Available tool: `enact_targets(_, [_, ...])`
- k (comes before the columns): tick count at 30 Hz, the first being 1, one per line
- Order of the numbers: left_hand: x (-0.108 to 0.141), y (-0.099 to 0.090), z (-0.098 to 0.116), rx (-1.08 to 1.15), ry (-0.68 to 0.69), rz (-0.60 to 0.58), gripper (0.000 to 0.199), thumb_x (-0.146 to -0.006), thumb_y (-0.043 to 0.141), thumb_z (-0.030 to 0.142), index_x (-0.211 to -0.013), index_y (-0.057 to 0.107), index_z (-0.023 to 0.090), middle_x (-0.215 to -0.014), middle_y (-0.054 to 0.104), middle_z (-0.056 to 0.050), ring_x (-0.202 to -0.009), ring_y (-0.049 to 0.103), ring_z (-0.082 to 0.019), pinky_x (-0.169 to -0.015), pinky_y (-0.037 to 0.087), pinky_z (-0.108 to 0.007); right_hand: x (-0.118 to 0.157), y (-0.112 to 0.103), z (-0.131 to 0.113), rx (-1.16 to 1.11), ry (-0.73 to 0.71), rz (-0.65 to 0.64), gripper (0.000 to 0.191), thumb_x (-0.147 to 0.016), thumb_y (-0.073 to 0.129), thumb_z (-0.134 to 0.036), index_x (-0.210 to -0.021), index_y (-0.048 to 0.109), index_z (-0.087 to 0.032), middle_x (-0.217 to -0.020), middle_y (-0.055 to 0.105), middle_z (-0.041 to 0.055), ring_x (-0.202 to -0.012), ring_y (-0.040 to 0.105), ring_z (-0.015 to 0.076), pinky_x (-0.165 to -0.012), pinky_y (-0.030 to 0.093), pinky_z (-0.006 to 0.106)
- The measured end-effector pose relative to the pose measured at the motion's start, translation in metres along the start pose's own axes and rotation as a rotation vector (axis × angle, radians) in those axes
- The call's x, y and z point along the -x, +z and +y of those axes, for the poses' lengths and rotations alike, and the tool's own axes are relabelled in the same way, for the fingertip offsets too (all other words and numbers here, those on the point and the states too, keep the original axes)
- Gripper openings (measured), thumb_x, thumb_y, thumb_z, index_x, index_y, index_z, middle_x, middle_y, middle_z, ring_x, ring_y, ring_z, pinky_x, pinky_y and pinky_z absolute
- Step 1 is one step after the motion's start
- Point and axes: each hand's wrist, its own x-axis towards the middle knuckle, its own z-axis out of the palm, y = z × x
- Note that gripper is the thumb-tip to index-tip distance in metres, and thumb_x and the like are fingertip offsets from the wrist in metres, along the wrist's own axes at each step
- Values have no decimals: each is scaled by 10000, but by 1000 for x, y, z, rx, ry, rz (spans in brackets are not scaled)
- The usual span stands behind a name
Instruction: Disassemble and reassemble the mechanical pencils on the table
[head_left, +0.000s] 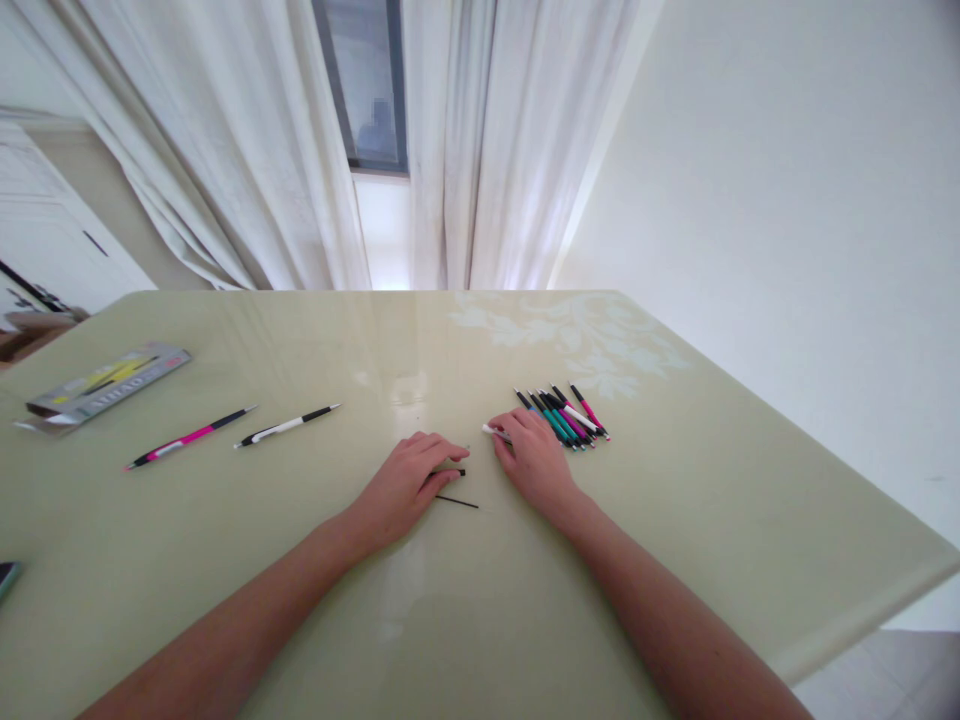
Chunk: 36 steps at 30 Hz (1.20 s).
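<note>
Pale curtains [517, 130] hang around a narrow window [367, 85] beyond a glossy, light green counter [337, 620], where a person's two bare hands rest near each other, well clear of the far edge. The left hand [412, 475] is curled, its thumb and fingers loosely closed on a short black piece [462, 472] whose end shows at the thumb tip; how much more lies inside the grip cannot be told. Just on the near side of that thumb, a thin black rod [459, 502] lies on the counter, one end hidden by the hand. Across a small gap, the right hand [534, 455] is bent over with its fingers nearly closed, pinching a slim white piece [495, 431] that points toward the left hand, the rest of it covered. Just beyond and to the right of the right hand, partly behind its fingers, a cluster of pens [581, 412] with blue, teal, magenta, white and pink barrels lies side by side, some overlapping. Left of the left hand, a white and black pen [289, 427] lies apart from a pink and black pen [193, 437] farther out, with a printed box [112, 385] beyond both, its near end flap open.
</note>
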Motion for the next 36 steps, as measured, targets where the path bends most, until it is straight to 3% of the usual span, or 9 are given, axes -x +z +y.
enact_targets(7, [-4, -24, 1, -28, -39, -99, 259, -982, 645, 396, -1184, 691, 240, -1174, 685, -59, -1120, 598, -251, -1012, 447, -405, 3, -4, -6, -76, -145, 58, 176, -1000, 598, -197, -1154, 682, -200, -1095, 679, 100, -1050, 606, 264, -949, 471, 404])
enact_targets(10, [-4, -37, 5, -98, -40, -79, 279, -1003, 596, 432, -1199, 678, 251, -1190, 677, -52, -1137, 587, -253, -1026, 438, -410, 4, -2, -12, -68, -216, 46, 199, -1006, 596, -205, -1176, 698, -220, -1144, 679, 104, -1057, 610, 263, -953, 474, 416])
enact_targets(13, [-3, -45, 8, -133, -13, -127, 306, -957, 662, 452, -1210, 675, 282, -1205, 668, -41, -1154, 574, -256, -1027, 434, -401, 5, 2, -17, -52, -243, 9, 220, -992, 623, -195, -1192, 704, -235, -1205, 673, 102, -1080, 610, 265, -964, 471, 425])
enact_targets(18, [0, -38, 17, -151, 28, -224, 284, -889, 756, 392, -1149, 691, 298, -1178, 639, -45, -1119, 552, -265, -989, 430, -401, 4, 5, -17, -48, -239, -20, 223, -988, 635, -194, -1191, 711, -248, -1242, 667, 104, -1105, 605, 264, -969, 468, 426])
enact_targets(24, [1, -35, 21, -198, 32, -218, 267, -853, 797, 375, -1090, 706, 296, -1141, 624, -43, -1082, 543, -274, -959, 428, -414, 3, 7, -16, -66, -238, -2, 238, -994, 625, -185, -1208, 707, -248, -1253, 666, 106, -1121, 603, 260, -981, 468, 426])
enact_targets(29, [-2, -30, 9, -185, -22, -78, 204, -982, 631, 338, -1157, 710, 269, -1115, 656, -58, -1041, 573, -256, -973, 440, -424, 1, 7, -19, -62, -236, -15, 173, -992, 632, -189, -1122, 726, -253, -1243, 669, 101, -1119, 606, 254, -972, 469, 422])
enact_targets(32, [-4, -20, 4, -165, -37, -43, 142, -981, 615, 275, -1047, 739, 250, -1062, 667, -51, -997, 590, -245, -948, 454, -409, 0, 8, -20, -48, -236, -23, 109, -1010, 614, -217, -1005, 722, -230, -1222, 675, 97, -1112, 600, 251, -962, 460, 414])
enact_targets(36, [-4, -11, 3, -104, -70, 30, 178, -1014, 517, 209, -983, 692, 203, -989, 690, -52, -952, 614, -236, -907, 460, -391, 1, 9, -18, -40, -227, -24, 100, -1029, 577, -213, -1017, 675, -199, -1161, 687, 102, -1078, 594, 249, -931, 454, 398])
